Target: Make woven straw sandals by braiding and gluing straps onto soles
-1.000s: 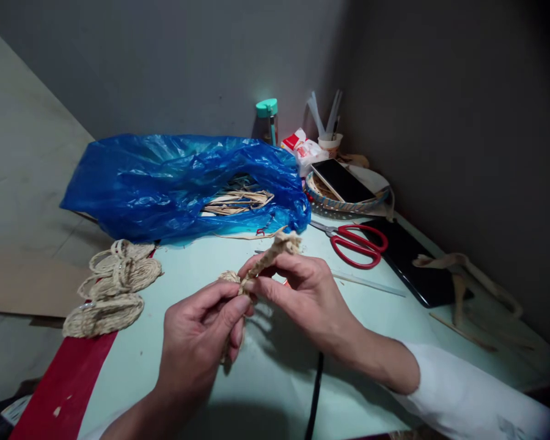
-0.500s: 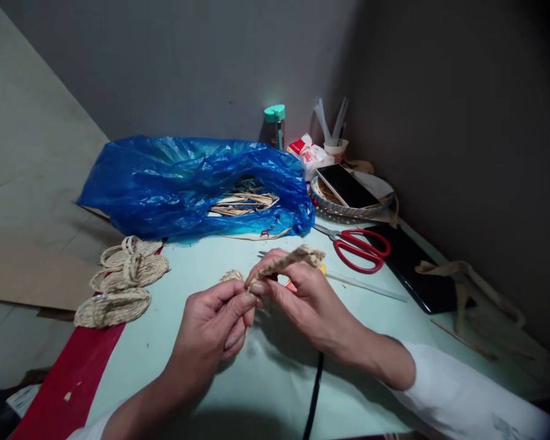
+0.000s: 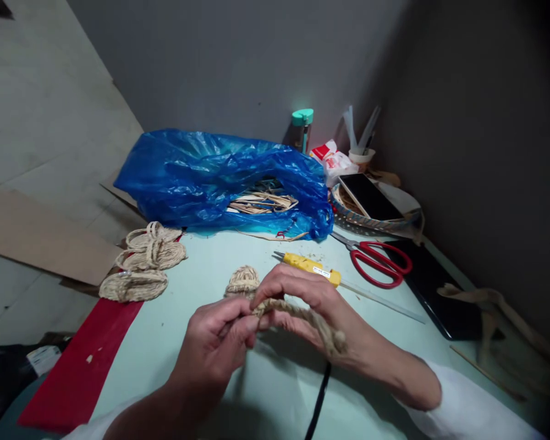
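Note:
My left hand [image 3: 220, 339] is closed, thumb and index finger pinching one end of a braided straw cord [image 3: 297, 310]. Bent over the same end, my right hand [image 3: 318, 305] grips the cord with its fingertips and thumb. The cord's free end droops to the right across the right palm and wrist. Just behind my fingers lies a small woven straw sandal [image 3: 244, 280], partly hidden by the hands. A yellow hot glue gun [image 3: 309, 267] with a clear glue stick rests beyond the right hand.
Several finished straw sandals [image 3: 151, 253] sit on the left. At the back is a blue plastic bag [image 3: 201, 177] of dried straw strips. Red-handled scissors [image 3: 380, 264], a black tablet-like slab [image 3: 433, 293] and a basket [image 3: 376, 223] holding a phone [image 3: 371, 197] are on the right.
The cord's free end has swung from pointing up over the right hand to drooping down right. My right hand's fingers now arch over the cord. The view has turned left, showing more glue gun.

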Demonstrator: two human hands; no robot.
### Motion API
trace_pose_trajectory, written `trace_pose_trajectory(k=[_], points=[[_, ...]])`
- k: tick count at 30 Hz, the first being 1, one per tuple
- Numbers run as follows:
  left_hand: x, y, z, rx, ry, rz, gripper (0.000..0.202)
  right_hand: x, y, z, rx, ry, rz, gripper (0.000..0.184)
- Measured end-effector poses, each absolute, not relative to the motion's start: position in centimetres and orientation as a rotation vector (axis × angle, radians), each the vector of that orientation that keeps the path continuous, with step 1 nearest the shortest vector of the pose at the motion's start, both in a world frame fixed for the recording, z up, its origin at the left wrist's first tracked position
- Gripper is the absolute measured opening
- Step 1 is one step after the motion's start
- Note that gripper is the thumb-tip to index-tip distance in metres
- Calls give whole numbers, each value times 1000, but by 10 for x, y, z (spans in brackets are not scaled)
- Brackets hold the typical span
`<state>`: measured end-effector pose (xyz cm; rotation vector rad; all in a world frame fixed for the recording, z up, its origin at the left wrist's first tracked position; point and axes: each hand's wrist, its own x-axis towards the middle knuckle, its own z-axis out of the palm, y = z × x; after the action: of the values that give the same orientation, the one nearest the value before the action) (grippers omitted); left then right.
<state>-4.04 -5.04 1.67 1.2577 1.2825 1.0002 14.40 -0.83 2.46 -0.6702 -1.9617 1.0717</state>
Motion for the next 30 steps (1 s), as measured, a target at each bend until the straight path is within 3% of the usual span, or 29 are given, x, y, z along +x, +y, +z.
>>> trace_pose_trajectory(k=[5, 12, 17, 21, 24, 30], points=[[-51, -62, 5, 1020, 1212, 790, 34, 138, -15, 20, -656, -1951, 1167, 10], [-57, -57, 15, 989, 1178, 789, 30, 133, -18, 16, -817, -1892, 1120, 10], [-80, -26, 23, 1558, 1639, 900, 29, 148, -2, 19, -1074, -1666, 1112, 13], [-89, 1, 8, 1950, 1776, 525, 46, 152, 10, 16, -1127, -1583, 1128, 13], [-83, 9, 0, 2019, 1733, 368, 41, 150, 13, 13, -1113, -1554, 1129, 13], [-61, 9, 2, 1675, 1514, 571, 36, 150, 14, 12, -1071, -1516, 1167, 11]])
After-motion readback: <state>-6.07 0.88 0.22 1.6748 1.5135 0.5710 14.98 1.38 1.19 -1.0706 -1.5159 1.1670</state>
